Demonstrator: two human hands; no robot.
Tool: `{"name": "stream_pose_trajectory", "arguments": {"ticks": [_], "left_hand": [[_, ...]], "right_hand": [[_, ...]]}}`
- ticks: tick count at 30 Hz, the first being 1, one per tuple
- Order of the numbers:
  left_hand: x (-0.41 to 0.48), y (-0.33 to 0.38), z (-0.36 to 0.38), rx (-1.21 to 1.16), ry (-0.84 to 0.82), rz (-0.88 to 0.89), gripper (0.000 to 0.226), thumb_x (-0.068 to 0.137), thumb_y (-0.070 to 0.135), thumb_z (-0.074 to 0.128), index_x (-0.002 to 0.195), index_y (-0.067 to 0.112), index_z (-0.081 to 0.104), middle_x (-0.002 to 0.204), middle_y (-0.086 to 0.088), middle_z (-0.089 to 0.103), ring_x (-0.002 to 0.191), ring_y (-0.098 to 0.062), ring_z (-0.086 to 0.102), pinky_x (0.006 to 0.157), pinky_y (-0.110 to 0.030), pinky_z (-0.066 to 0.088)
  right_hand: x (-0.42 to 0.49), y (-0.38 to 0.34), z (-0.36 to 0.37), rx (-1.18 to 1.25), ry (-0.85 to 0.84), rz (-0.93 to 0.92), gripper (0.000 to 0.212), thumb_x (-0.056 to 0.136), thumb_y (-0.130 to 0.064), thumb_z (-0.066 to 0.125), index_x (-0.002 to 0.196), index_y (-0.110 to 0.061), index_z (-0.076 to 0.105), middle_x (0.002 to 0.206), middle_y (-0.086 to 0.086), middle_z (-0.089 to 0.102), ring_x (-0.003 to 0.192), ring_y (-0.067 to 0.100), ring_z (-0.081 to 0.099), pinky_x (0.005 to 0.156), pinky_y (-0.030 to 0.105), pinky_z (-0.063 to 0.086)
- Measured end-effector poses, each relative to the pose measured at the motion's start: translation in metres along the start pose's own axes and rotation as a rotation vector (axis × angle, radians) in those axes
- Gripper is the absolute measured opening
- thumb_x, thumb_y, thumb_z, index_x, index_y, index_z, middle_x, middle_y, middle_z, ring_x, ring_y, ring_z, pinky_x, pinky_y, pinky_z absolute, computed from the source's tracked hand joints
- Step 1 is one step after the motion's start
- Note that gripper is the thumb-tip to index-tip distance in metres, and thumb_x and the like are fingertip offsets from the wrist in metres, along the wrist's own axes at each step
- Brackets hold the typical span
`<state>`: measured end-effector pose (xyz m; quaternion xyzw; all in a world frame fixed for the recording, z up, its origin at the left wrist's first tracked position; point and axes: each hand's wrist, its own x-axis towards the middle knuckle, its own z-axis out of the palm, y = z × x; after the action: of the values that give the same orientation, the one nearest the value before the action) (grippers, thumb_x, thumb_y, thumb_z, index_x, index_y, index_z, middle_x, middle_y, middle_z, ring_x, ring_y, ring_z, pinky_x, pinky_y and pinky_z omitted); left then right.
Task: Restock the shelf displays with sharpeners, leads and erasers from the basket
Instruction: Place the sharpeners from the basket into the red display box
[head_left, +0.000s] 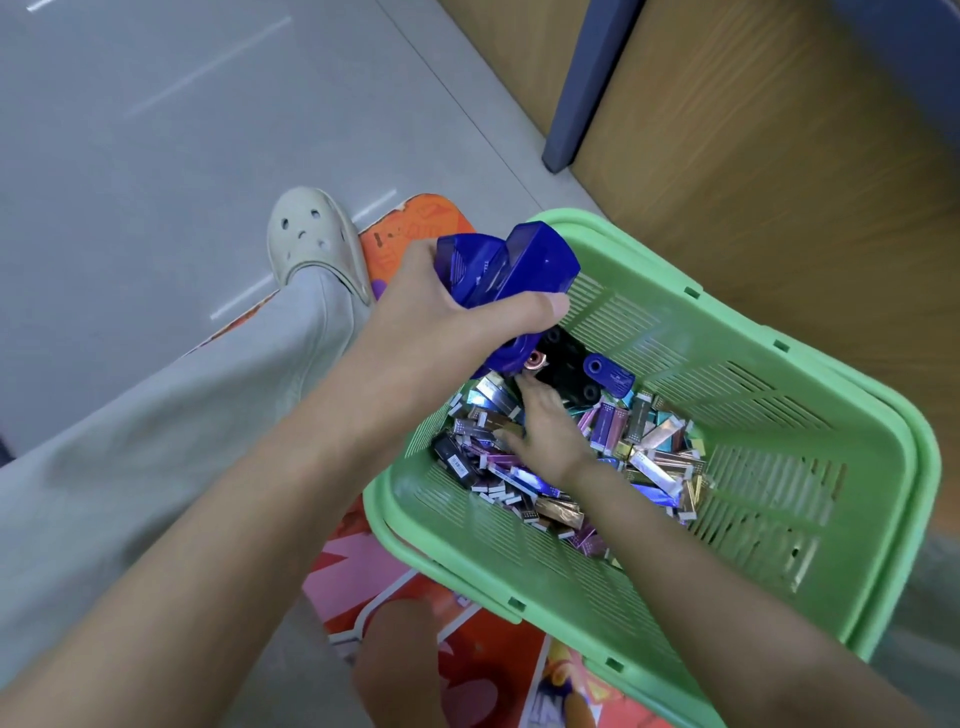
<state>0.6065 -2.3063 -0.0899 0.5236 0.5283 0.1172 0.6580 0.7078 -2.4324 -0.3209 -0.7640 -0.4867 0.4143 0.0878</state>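
Left grip (441, 312) clamped on blue sharpeners (506, 265) (nearly full). Right grip (545, 431) apart in basket (779, 345); black sharpener (569, 369) at its 12 o'clock should be pinched clear of leads (654, 457).

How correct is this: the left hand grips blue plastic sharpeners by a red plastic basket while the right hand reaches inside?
Wrong colour: the head view shows a green plastic basket. The left hand does grip blue plastic sharpeners; the right hand reaches inside.
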Motion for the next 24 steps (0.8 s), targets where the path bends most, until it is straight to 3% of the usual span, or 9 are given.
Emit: {"name": "stream_pose_trajectory", "arguments": {"ticks": [4, 9, 14, 19, 24], "left_hand": [[0.001, -0.001, -0.001, 0.006, -0.004, -0.007, 0.055, 0.068, 0.027, 0.079, 0.115, 0.017, 0.052, 0.096, 0.005, 0.063, 0.061, 0.006, 0.060, 0.050, -0.008, 0.043], [0.002, -0.003, 0.000, 0.026, -0.004, -0.011, 0.055, 0.068, 0.028, 0.079, 0.114, 0.016, 0.053, 0.098, 0.003, 0.063, 0.065, 0.004, 0.061, 0.052, -0.009, 0.044], [0.006, -0.003, 0.001, 0.034, -0.009, -0.010, 0.055, 0.067, 0.030, 0.080, 0.114, 0.017, 0.053, 0.098, 0.004, 0.064, 0.069, 0.003, 0.062, 0.054, -0.008, 0.044], [0.006, -0.009, 0.002, 0.053, -0.006, -0.025, 0.055, 0.067, 0.030, 0.080, 0.113, 0.016, 0.053, 0.098, 0.004, 0.063, 0.071, 0.001, 0.062, 0.053, -0.008, 0.044], [0.007, -0.011, 0.002, 0.048, -0.013, -0.027, 0.056, 0.067, 0.029, 0.080, 0.114, 0.015, 0.054, 0.096, 0.003, 0.064, 0.067, 0.003, 0.061, 0.053, -0.008, 0.043]], "right_hand": [[0.017, -0.008, 0.008, -0.048, 0.045, 0.055, 0.095, 0.082, -0.047, 0.068, 0.149, -0.003, 0.016, 0.149, 0.012, 0.024, 0.136, 0.026, 0.022, 0.116, 0.033, 0.019], [0.028, 0.002, 0.007, -0.120, -0.033, 0.126, 0.092, 0.078, -0.046, 0.072, 0.146, -0.005, 0.025, 0.139, 0.013, 0.033, 0.129, 0.027, 0.029, 0.111, 0.035, 0.028], [0.028, 0.012, 0.005, 0.072, 0.000, 0.081, 0.089, 0.074, -0.036, 0.079, 0.144, -0.008, 0.030, 0.143, 0.011, 0.040, 0.133, 0.024, 0.030, 0.110, 0.034, 0.028], [0.038, 0.006, 0.003, -0.115, -0.165, 0.123, 0.096, 0.074, -0.052, 0.074, 0.143, -0.004, 0.027, 0.143, 0.013, 0.038, 0.132, 0.028, 0.032, 0.110, 0.037, 0.030], [0.031, 0.008, 0.015, -0.039, -0.086, 0.123, 0.077, 0.081, -0.040, 0.072, 0.138, -0.004, 0.034, 0.136, 0.014, 0.045, 0.127, 0.029, 0.040, 0.107, 0.035, 0.033]]}}
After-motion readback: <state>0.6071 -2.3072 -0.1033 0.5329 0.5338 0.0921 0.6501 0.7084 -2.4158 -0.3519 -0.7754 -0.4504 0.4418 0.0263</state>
